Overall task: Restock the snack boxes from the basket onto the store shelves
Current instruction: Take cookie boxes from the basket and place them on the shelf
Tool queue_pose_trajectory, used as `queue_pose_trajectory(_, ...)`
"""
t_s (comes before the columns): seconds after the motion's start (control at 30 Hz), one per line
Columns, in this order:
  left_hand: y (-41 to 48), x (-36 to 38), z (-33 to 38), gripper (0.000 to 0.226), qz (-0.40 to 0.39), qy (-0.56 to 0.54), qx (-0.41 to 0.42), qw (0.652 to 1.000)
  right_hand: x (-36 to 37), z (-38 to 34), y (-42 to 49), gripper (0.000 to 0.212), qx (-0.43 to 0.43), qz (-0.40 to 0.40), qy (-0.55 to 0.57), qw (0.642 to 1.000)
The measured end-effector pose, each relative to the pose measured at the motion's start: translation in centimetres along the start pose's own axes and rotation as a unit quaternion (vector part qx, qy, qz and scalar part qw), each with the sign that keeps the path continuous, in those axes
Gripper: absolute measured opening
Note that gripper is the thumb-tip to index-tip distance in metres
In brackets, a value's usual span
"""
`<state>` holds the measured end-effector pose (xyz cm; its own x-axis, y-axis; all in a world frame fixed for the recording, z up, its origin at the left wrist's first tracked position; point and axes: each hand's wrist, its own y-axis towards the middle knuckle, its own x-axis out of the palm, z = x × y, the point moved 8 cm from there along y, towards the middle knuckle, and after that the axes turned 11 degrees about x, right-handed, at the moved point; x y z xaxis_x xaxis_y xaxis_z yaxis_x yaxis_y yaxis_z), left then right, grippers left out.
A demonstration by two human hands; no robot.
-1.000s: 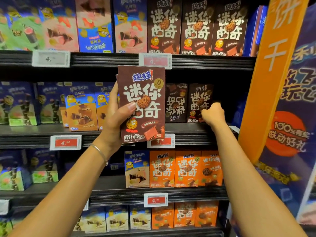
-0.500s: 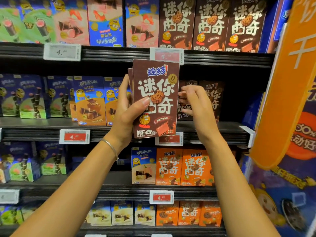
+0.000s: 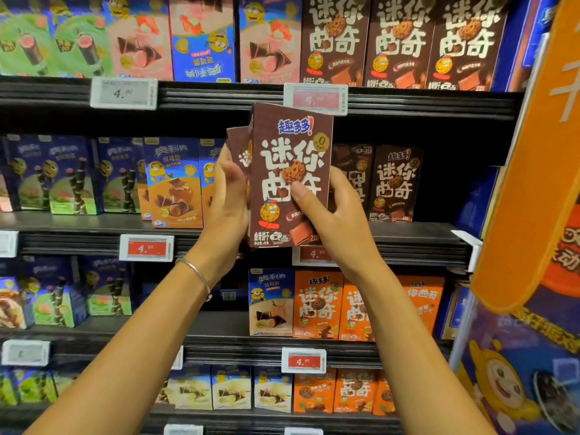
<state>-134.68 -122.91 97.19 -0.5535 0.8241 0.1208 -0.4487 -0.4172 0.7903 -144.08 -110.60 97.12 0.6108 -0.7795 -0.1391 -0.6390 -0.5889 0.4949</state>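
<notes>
Head view: front brown box (image 3: 290, 174) held upright before middle shelf (image 3: 417, 233), not yet shelved. Your right grip (image 3: 339, 221) pinches it, thumb on face; left grip (image 3: 229, 196) curls round rear box (image 3: 237, 149) tucked behind. Risk: faces slide as you separate them, rear box slips from left grip, drops. Watch price tag (image 3: 315, 98) above box top; snag likely on lift.
</notes>
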Motion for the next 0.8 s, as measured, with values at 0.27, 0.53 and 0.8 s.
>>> queue_pose_trajectory(0.27,0.5,-2.2,-1.8,0.074,0.077,0.06,-0.015,0.995,-0.2,0.6,-0.1,0.046,0.015,-0.035,0.072,0.997)
queue_pose_trajectory(0.53,1.2,-4.8,-0.3,0.051,0.128,0.098,0.044,0.986,-2.9,1.3,0.5,0.048,0.009,-0.031,0.061,0.998)
queue_pose_trajectory(0.8,1.2,-6.5,0.8,0.045,0.178,0.1,0.045,0.978,-8.0,4.6,3.3,0.054,0.028,0.084,0.007,0.996)
